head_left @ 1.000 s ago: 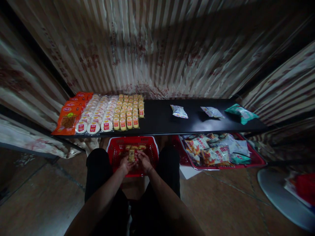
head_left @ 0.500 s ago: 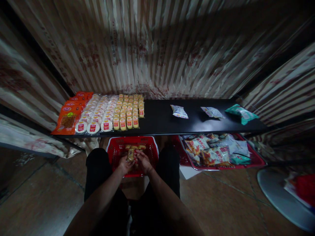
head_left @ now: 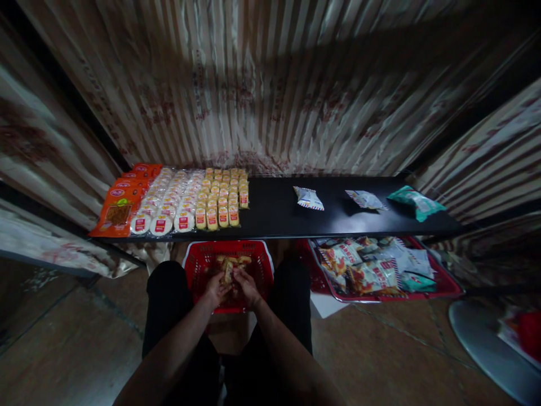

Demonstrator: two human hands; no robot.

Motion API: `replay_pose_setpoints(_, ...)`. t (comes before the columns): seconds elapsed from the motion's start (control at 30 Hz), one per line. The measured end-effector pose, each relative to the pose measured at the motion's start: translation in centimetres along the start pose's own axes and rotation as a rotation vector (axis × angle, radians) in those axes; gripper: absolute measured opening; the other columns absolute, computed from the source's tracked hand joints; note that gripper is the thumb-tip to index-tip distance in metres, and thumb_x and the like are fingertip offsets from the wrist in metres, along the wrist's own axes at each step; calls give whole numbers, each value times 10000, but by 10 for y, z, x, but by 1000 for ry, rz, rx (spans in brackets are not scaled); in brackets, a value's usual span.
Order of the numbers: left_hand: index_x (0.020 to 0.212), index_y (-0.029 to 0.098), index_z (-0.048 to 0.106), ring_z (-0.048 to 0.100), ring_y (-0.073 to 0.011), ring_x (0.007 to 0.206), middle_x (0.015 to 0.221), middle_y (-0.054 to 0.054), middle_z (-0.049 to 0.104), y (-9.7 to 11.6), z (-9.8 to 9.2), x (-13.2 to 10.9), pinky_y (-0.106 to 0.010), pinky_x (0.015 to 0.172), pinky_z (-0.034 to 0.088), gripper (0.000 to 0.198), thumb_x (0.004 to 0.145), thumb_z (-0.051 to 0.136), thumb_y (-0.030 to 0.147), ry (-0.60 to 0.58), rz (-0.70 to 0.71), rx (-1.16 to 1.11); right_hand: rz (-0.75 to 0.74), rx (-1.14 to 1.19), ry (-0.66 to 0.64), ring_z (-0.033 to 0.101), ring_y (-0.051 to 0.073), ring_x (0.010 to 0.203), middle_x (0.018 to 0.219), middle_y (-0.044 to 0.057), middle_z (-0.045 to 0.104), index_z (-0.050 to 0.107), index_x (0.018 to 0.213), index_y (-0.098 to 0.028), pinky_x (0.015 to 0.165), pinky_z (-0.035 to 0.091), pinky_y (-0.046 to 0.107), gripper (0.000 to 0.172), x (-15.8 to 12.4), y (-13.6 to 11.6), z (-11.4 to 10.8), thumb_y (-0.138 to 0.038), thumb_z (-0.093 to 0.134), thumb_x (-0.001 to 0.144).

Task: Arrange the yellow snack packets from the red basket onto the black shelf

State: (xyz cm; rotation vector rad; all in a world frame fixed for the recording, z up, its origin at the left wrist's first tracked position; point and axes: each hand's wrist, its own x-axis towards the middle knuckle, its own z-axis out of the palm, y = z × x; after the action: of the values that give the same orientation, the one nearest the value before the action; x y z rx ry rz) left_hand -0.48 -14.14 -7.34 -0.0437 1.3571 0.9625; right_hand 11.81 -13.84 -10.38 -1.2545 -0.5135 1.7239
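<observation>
Both my hands are down in a red plastic basket [head_left: 198,259] that stands between my knees under a black shelf [head_left: 274,214]. My left hand [head_left: 216,290] and my right hand [head_left: 247,286] close together on small yellow snack packets [head_left: 228,269] held between them. More of these packets lie at the basket's far side. On the shelf's left part, rows of the same yellow packets [head_left: 222,197], white round packets [head_left: 169,203] and orange packets [head_left: 122,200] lie in neat lines.
Three single snack bags lie on the shelf's right part: a white one [head_left: 308,198], a pale one [head_left: 366,199], a green one [head_left: 416,202]. A second red basket [head_left: 443,287] of mixed bags stands under the shelf at right. A grey round base [head_left: 486,344] lies on the tiled floor.
My hands have lifted slightly within the basket with the yellow packets held upright between them. The view has tipped up a little.
</observation>
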Motion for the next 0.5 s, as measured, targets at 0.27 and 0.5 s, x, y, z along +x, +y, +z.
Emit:
replay_pose_setpoints(0.27, 819, 176, 632, 645, -170, 802, 829, -35, 678, -12, 6, -4, -288, 705, 516, 144, 693, 698, 201, 22, 287, 254, -22, -186, 2, 694, 252, 864, 879, 69, 744, 714, 849, -198, 813, 521, 370, 628, 3, 1, -2, -650, 795, 421)
replay_pose_setpoints(0.5, 738, 177, 652, 649, -201, 881, 840, -50, 705, -16, 15, -3, -300, 776, 489, 79, 661, 641, 163, 54, 405, 352, -95, -203, 15, 702, 261, 828, 818, 70, 754, 721, 827, -172, 819, 534, 383, 644, 5, 4, -1, -663, 788, 415)
